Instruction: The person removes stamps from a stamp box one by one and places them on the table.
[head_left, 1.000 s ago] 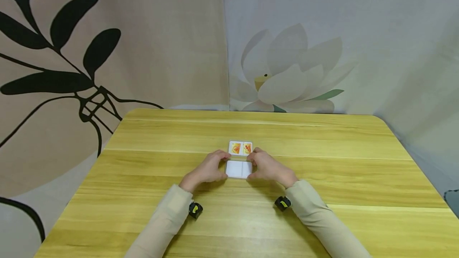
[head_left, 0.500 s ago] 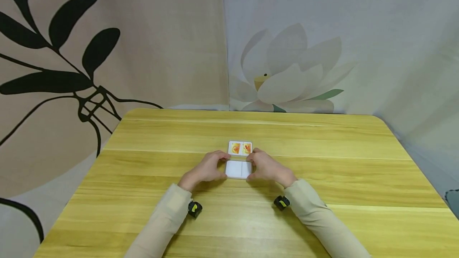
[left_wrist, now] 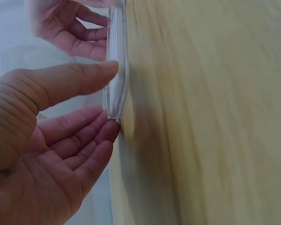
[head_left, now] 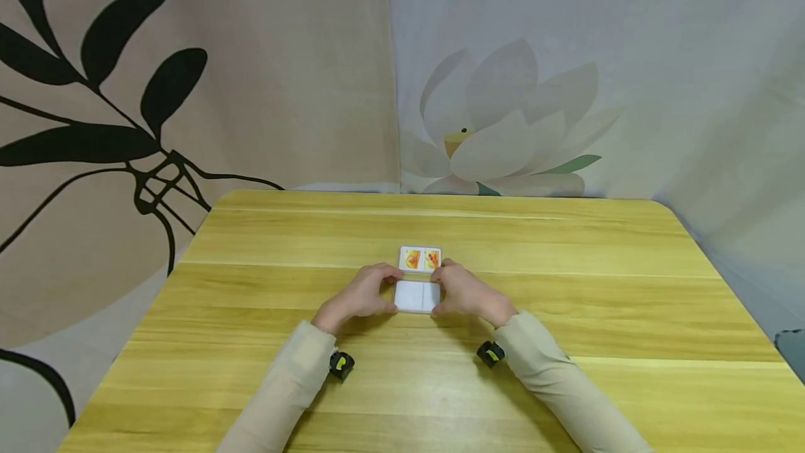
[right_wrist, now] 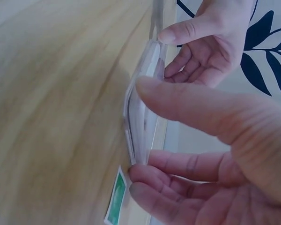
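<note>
A clear-edged plastic case (head_left: 409,296) with plain white panels lies near the middle of the wooden table. Just beyond it is a matching flat panel (head_left: 420,250) bearing two orange pictures. My left hand (head_left: 361,292) pinches the case from its left, thumb at the near corner and fingers toward the far side. On the right, my right hand (head_left: 468,291) grips it the same way. Seen from the side in the left wrist view, the transparent case (left_wrist: 115,51) has a thin layered edge. In the right wrist view, thumb and fingertips meet the case (right_wrist: 139,115) at its edges.
A small green and white sticker-like piece (right_wrist: 116,199) lies beside the right fingertips in the right wrist view. The wooden table (head_left: 251,243) stretches out around the hands, up to patterned cloth hangings (head_left: 302,75) behind it.
Both hands keep their hold on the case in nearly the same place. Only a slight shift of the whole head view shows.
</note>
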`<state>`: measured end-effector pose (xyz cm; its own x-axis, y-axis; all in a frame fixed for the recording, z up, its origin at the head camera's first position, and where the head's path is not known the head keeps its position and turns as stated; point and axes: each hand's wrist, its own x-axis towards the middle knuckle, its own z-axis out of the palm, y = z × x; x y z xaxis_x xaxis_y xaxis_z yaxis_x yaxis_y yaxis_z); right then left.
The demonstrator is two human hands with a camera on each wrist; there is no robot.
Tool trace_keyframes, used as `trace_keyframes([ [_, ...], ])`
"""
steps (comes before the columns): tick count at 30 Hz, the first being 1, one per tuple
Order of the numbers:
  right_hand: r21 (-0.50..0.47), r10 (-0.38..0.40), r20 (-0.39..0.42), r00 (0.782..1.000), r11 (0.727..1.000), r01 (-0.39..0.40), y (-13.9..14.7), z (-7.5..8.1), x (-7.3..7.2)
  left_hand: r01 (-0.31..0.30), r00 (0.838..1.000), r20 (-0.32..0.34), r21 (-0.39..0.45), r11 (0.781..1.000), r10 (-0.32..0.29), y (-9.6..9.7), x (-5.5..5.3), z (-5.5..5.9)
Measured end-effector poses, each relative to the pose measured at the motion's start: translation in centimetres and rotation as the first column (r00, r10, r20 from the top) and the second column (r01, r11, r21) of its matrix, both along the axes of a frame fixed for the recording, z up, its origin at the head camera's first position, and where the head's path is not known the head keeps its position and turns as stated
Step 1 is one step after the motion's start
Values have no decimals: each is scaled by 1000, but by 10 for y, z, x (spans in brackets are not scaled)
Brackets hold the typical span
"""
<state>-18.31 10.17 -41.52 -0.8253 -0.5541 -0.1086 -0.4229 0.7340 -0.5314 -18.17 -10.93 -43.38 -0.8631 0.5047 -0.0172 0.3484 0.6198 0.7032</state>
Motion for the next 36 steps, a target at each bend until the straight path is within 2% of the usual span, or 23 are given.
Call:
trace_keyframes([
  [5,-30,32,-5,999,999,-32,5,1,-2,32,999,18,41,999,-33,-6,-2,0],
  [9,-89,45,-59,997,995,-50,12,3,-5,24,1000,17,98,995,-26,-10,-4,2],
  [12,-133,47,-115,992,989,-62,16,4,-9,-10,1000,-17,146,989,13,-12,-8,3],
  [15,-166,45,-150,988,984,-70,18,4,-14,-74,996,-39,188,979,83,-13,-15,0],
  [18,-176,37,-155,987,982,-65,19,2,-19,-140,988,-33,214,967,151,-11,-22,-3],
  [21,-182,17,-152,988,982,-45,19,2,-22,-190,980,-10,215,958,197,-9,-28,-4],
  [25,-193,-6,-157,988,981,-25,19,-1,-28,-216,976,10,174,961,218,-5,-35,-7],
  [28,-193,-14,-167,986,981,-18,19,-3,-32,-214,977,31,148,966,212,-2,-40,-9],
  [36,-156,-56,-107,993,987,39,18,-5,-39,-188,980,94,136,973,176,4,-49,-11],
])
